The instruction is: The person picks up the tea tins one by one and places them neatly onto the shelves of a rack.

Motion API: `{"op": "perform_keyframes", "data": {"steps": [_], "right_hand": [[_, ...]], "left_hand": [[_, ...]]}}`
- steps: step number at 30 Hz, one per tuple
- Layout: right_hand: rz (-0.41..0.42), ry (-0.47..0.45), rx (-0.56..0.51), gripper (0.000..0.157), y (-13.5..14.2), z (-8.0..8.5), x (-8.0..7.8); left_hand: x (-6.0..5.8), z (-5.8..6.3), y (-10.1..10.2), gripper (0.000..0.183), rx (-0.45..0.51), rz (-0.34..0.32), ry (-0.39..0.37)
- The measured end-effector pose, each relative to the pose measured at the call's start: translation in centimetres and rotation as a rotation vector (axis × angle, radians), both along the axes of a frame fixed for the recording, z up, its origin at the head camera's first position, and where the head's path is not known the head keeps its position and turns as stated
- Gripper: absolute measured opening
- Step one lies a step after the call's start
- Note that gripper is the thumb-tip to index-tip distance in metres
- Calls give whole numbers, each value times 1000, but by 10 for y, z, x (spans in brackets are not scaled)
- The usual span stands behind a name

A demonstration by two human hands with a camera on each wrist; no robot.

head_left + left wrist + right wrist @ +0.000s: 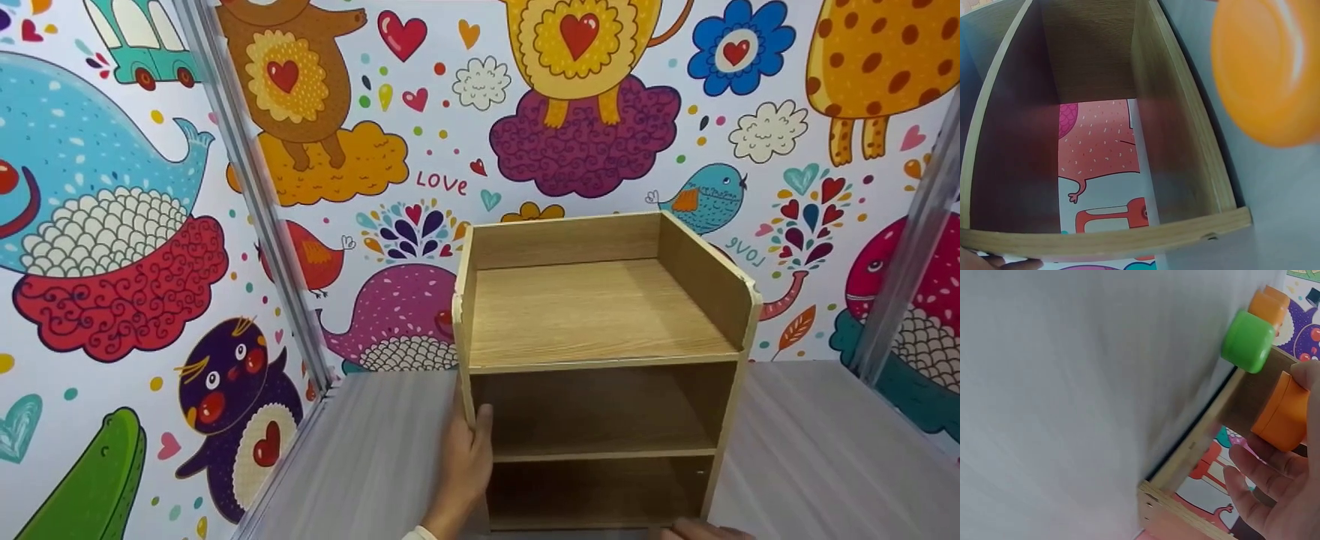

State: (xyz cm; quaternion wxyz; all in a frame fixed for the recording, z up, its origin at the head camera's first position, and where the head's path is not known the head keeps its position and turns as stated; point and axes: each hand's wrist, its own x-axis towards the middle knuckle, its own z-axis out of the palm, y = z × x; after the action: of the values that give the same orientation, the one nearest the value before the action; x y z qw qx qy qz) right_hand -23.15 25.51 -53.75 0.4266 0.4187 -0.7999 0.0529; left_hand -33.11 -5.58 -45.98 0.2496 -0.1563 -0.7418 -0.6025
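A small wooden shelf unit [600, 307] stands in front of me, with a walled top and two open compartments below. My left hand [463, 457] grips its left side panel, thumb by the front edge. In the left wrist view, the fingers of the left hand [999, 263] show below the panel's edge. My right hand [701, 529] is low at the unit's front, mostly cut off in the head view. The right wrist view has the right hand [1280, 484] holding a rounded orange plastic piece [1283, 416], kind unclear, between thumb and fingers.
A green rounded plastic piece [1248, 342] and another orange piece [1269, 308] lie by the unit in the right wrist view. The unit stands on a grey surface [375, 450]. Cartoon-printed walls [420, 75] with metal posts [262, 187] enclose the back and sides.
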Motion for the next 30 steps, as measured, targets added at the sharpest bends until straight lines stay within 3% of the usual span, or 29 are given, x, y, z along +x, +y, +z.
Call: {"op": "perform_keyframes", "data": {"steps": [3, 5, 9, 13, 15, 22, 30], "right_hand": [[-101, -130, -15, 14, -3, 13, 9], [-164, -195, 41, 16, -5, 23, 12], [-178, -341, 103, 21, -1, 38, 10], [-211, -569, 98, 31, 0, 55, 12], [-213, -634, 95, 35, -1, 64, 13], [-240, -647, 141, 43, -2, 90, 15], [-259, -757, 155, 51, -3, 116, 17]], "left_hand": [[1, 1, 0, 61, 3, 0, 4], [1, 2, 0, 61, 1, 0, 8], [1, 1, 0, 61, -20, 15, 21], [1, 1, -1, 60, -26, 22, 26], [2, 1, -1, 61, -23, 18, 25], [-1, 1, -1, 62, -23, -26, 19], [0, 1, -1, 61, -11, -28, 7]]}}
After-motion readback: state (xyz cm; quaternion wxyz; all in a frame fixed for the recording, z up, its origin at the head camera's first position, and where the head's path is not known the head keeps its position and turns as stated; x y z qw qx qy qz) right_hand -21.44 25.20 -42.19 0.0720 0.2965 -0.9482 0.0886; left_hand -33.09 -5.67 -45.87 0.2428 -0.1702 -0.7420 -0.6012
